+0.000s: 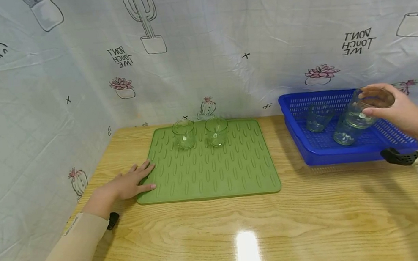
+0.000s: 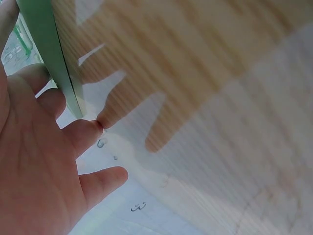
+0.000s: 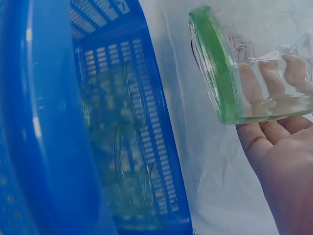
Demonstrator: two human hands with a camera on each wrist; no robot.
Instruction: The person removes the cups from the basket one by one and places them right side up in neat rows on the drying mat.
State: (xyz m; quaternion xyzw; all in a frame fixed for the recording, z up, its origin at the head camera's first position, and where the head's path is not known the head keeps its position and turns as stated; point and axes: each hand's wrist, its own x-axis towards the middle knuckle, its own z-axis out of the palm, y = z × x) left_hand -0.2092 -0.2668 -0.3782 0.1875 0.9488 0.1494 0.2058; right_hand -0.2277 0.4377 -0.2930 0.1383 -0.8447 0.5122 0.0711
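Observation:
My right hand [image 1: 406,112] grips a clear glass [image 1: 358,112] tilted above the blue basket [image 1: 349,157]. In the right wrist view that glass's thick green-tinted base [image 3: 220,73] shows beside the basket's wall, with fingers seen through the glass. Down in the basket are a glass [image 1: 316,120] at the left and another glass [image 1: 343,135], partly overlapped by the held one. My left hand [image 1: 124,186] lies with spread fingers at the left edge of a green ridged mat [image 1: 213,172]. Two clear glasses [image 1: 184,135] stand side by side near the mat's back edge.
A light wooden table [image 1: 190,239] bears the mat and the basket. Behind it and along the left hangs a pale sheet [image 1: 199,33] printed with cacti and words. The basket's rim rises above the table at the back right.

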